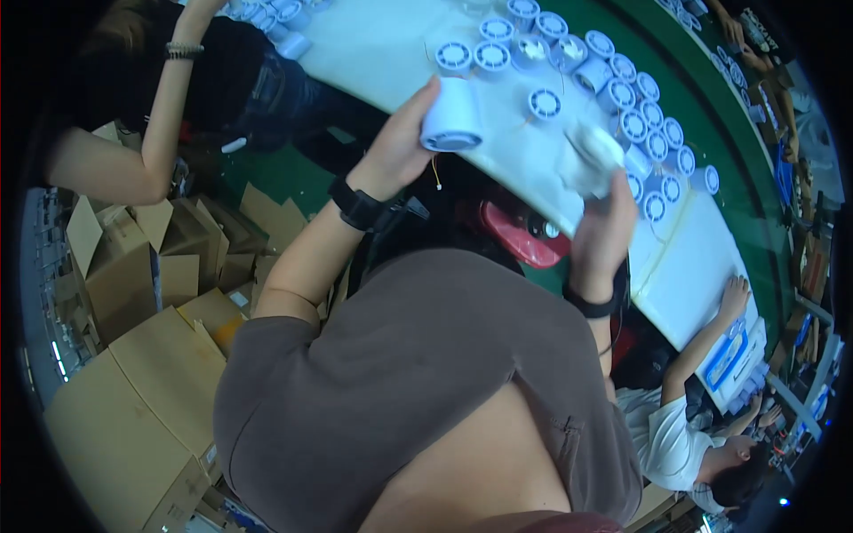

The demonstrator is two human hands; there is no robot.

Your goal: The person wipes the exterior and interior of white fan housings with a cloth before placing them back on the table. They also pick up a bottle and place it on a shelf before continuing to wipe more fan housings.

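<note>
My left hand [395, 153] is closed around a white cylindrical housing [453, 111] with a slotted ring on its lower end. A thin wire with a small connector [438, 185] dangles below it. Over the table's near edge, my right hand [606, 233] grips a whitish thing [591, 160], too smeared by motion to name; it may be a cloth. Between the two hands, one similar housing [544, 104] stands on the white table [511, 169] with its slotted end up.
Several more white housings [633, 124] stand crowded along the table's far right side, beside a green surface [711, 115]. Open cardboard boxes [133, 391] fill the floor at left. Co-workers' arms reach in at left [160, 133] and right [697, 346]. A red seat [520, 238] shows below the table.
</note>
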